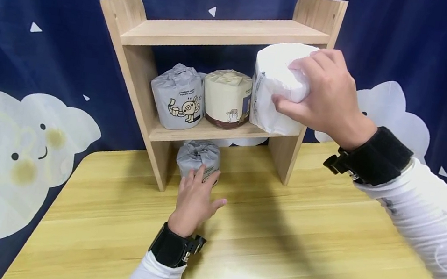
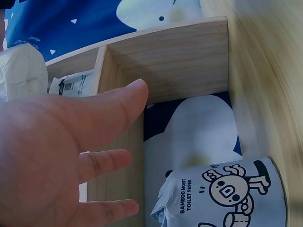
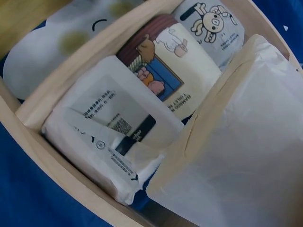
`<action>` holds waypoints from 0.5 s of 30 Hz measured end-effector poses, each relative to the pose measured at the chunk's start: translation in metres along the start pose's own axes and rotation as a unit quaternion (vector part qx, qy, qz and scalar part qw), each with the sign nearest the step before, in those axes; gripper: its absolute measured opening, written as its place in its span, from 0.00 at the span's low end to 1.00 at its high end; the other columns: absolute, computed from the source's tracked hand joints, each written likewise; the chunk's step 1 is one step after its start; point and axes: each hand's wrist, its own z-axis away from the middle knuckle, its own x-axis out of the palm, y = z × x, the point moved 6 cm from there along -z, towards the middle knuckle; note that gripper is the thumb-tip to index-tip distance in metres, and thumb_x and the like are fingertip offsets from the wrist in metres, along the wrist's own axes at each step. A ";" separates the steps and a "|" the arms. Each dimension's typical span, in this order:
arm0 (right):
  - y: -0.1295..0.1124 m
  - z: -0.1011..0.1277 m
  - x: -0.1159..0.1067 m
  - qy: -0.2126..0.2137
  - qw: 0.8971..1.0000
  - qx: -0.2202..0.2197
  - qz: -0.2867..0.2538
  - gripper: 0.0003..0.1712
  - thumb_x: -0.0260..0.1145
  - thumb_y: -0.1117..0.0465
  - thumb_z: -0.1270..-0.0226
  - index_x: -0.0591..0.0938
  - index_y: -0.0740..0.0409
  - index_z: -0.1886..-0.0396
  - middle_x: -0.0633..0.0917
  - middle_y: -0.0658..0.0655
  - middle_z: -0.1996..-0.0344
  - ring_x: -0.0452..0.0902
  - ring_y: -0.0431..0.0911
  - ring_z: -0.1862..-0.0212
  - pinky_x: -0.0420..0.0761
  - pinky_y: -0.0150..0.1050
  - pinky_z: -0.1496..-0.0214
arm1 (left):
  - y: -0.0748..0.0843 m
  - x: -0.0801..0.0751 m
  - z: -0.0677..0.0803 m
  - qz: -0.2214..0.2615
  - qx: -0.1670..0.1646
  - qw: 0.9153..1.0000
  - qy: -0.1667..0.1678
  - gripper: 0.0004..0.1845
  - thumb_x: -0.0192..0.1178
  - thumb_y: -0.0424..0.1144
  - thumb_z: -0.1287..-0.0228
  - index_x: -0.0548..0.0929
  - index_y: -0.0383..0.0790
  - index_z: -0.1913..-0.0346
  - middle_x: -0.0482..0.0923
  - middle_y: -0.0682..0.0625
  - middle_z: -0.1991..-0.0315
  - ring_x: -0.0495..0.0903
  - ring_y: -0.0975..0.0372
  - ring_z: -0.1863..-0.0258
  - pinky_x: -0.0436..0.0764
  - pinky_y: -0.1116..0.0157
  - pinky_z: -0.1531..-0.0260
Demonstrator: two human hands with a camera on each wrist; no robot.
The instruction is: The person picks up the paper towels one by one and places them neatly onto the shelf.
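Gripping white roll point(image 3: 236, 142) in right hand point(image 1: 323, 91), at right end of middle shelf point(image 1: 203, 133), in front of white pack point(image 3: 104, 127). Turned with narrow shaded side toward shelved rolls in right wrist view; pale face up to head camera, washed out. Can't tell long axis for glare, nor whether touching white pack. Forearm sloping down to lower right; thumb low, fingers curled over wrapper.

With left hand point(image 1: 194, 201) open: palm down, fingers spread toward lower grey roll point(image 1: 199, 153), thumb out to right, holding nothing. Can't tell if touching at fingertips. Lower grey roll upright on table point(image 1: 324, 209) beneath middle shelf, axis vertical, gathered wrapper on top, printed side outward.

On middle shelf, side by side: upper grey roll point(image 1: 179, 105) near left wall, then cream roll point(image 1: 226, 97), both upright. Gap above both, below top board point(image 1: 229, 29). Wider gap from lower grey roll across to right side panel point(image 1: 282, 161).
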 end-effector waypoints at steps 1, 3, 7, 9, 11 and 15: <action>0.000 -0.002 -0.001 -0.003 1.000 -0.002 0.003 0.32 0.65 0.44 0.49 0.79 0.72 0.60 0.80 0.71 0.64 0.70 0.65 0.55 0.68 0.57 0.56 | 0.000 0.000 0.001 0.000 0.000 1.000 0.002 0.40 0.68 0.56 0.43 0.67 0.51 0.28 0.53 0.36 0.26 0.50 0.37 0.29 0.50 0.39 0.34; 0.000 -0.005 -0.002 -0.008 1.000 -0.004 0.010 0.33 0.64 0.43 0.48 0.78 0.72 0.59 0.80 0.71 0.63 0.69 0.66 0.55 0.69 0.57 0.57 | 0.000 -0.001 0.001 -0.001 0.001 1.000 0.004 0.40 0.68 0.56 0.43 0.67 0.51 0.28 0.54 0.36 0.27 0.51 0.36 0.29 0.50 0.39 0.34; 0.001 -0.012 -0.007 -0.014 1.000 0.021 0.011 0.34 0.64 0.43 0.49 0.79 0.71 0.58 0.81 0.70 0.61 0.69 0.64 0.53 0.69 0.57 0.54 | 0.000 0.000 0.001 -0.005 0.001 1.000 0.000 0.40 0.68 0.56 0.43 0.66 0.51 0.28 0.54 0.37 0.27 0.51 0.37 0.29 0.50 0.40 0.33; 0.001 -0.016 -0.010 -0.016 0.999 0.034 0.014 0.34 0.65 0.43 0.50 0.79 0.70 0.57 0.81 0.69 0.60 0.70 0.63 0.52 0.69 0.58 0.53 | 0.000 -0.001 0.001 -0.006 0.002 1.000 -0.001 0.40 0.68 0.56 0.42 0.66 0.51 0.28 0.54 0.37 0.26 0.51 0.37 0.29 0.50 0.40 0.33; 0.002 -0.020 -0.012 -0.016 0.999 0.042 0.018 0.34 0.66 0.44 0.51 0.80 0.70 0.56 0.82 0.68 0.59 0.70 0.63 0.51 0.70 0.58 0.54 | 0.001 -0.001 0.001 -0.006 0.002 1.000 0.002 0.40 0.68 0.56 0.42 0.66 0.51 0.28 0.53 0.37 0.26 0.51 0.37 0.29 0.50 0.40 0.33; 0.004 -0.029 -0.016 -0.014 0.998 0.049 0.027 0.33 0.68 0.44 0.52 0.81 0.68 0.55 0.82 0.67 0.58 0.69 0.62 0.49 0.71 0.58 0.57 | 0.001 -0.003 0.001 -0.007 0.001 1.000 0.007 0.40 0.68 0.56 0.42 0.66 0.51 0.28 0.53 0.37 0.26 0.50 0.37 0.29 0.50 0.40 0.33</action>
